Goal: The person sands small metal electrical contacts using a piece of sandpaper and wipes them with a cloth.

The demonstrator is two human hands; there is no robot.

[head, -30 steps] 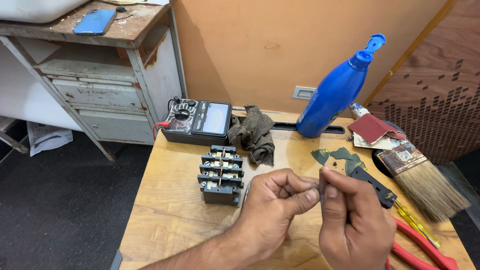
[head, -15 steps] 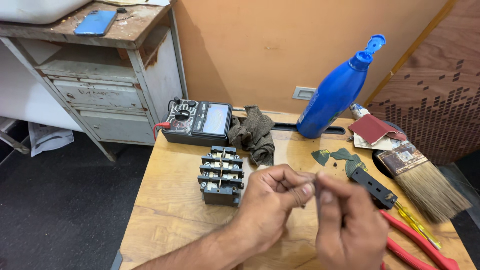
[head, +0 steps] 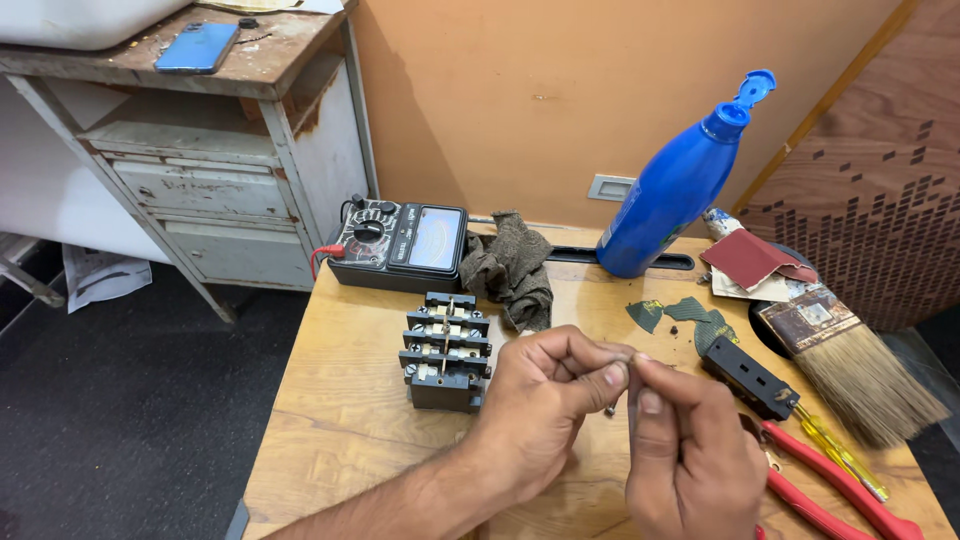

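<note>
My left hand [head: 545, 400] and my right hand [head: 690, 440] meet over the wooden table [head: 340, 420], fingertips pinched together on a tiny part [head: 632, 360] that is mostly hidden between them. A small dark screw [head: 609, 409] shows just below the fingertips. A dark electrical contactor block [head: 447, 351] with screw terminals stands just left of my left hand. A black plastic piece [head: 749, 376] lies to the right of my right hand.
An analog multimeter [head: 400, 243] and a dark rag [head: 512, 268] sit at the table's back. A blue bottle [head: 680, 185] leans at the back right, by sandpaper [head: 748, 260], a brush [head: 850, 365], red-handled pliers [head: 835, 495] and a yellow screwdriver [head: 840, 455]. A metal cabinet [head: 210, 170] holding a phone [head: 197, 47] stands left.
My hands have stayed pinched together in the same spot, with only small finger shifts. Nothing on the table has moved.
</note>
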